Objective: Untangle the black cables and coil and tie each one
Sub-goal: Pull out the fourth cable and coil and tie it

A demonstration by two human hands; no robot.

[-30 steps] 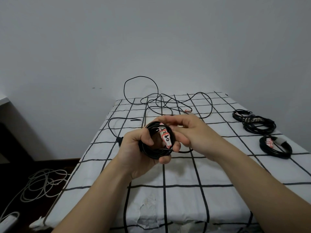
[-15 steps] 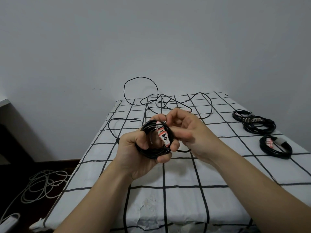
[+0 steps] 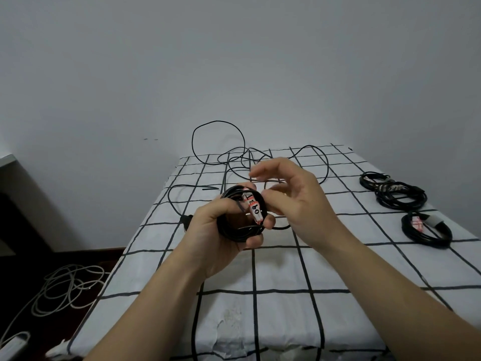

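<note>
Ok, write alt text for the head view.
A person's left hand grips a coiled black cable with a red-and-white tag above a grid-patterned sheet, the right hand close beside it with curled fingers. Loose black cable lies behind; three coiled cables lie at the right.

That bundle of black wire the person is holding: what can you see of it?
The black cable coil is thin, rubbery-looking wire wound into a compact round bundle of several loops. A white tag with red edges and handwritten digits lies across its front. The left hand grips it, upright, above the checked cloth. The right hand is at its right edge; whether it touches is unclear.
</note>
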